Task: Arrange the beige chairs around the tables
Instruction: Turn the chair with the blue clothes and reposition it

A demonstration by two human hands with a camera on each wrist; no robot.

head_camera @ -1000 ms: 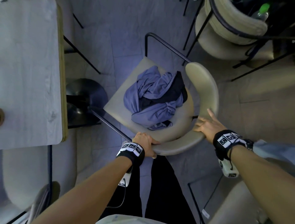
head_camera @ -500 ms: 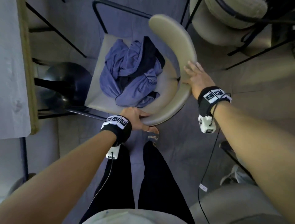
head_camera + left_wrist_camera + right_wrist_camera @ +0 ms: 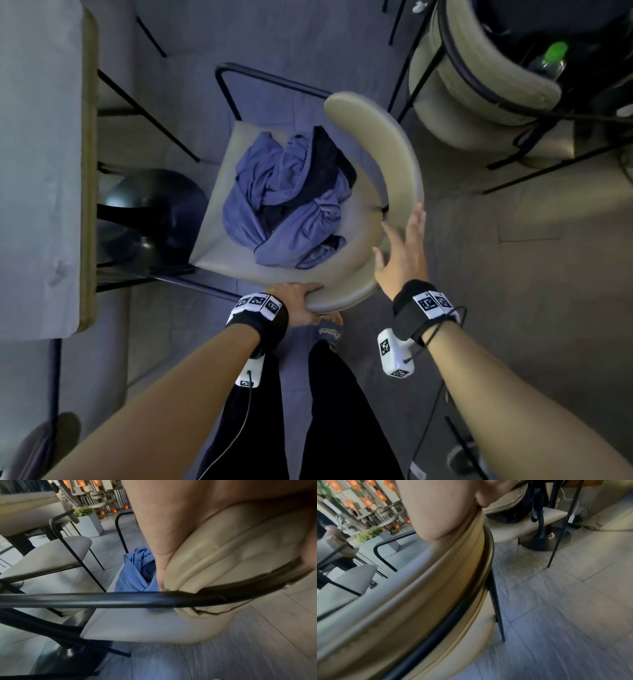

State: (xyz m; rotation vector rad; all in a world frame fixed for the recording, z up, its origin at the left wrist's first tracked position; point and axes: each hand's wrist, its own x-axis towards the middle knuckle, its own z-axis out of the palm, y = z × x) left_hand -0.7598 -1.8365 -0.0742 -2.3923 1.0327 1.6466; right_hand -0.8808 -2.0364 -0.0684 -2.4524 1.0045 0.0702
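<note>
A beige chair with a curved backrest and black metal frame stands in front of me, to the right of a pale table. A crumpled blue garment lies on its seat. My left hand grips the near end of the backrest, thumb over the top. My right hand lies flat against the outer side of the backrest, fingers straight. In the left wrist view the blue garment shows beyond the black armrest tube.
A black round table base sits under the table, left of the chair. Another beige chair with a dark bag and a green-capped bottle stands at the upper right. More beige seats sit at the lower left and beyond.
The chair has turned and shifted toward the table. My right hand slid along the outer backrest; my left hand kept its grip on the near end.
</note>
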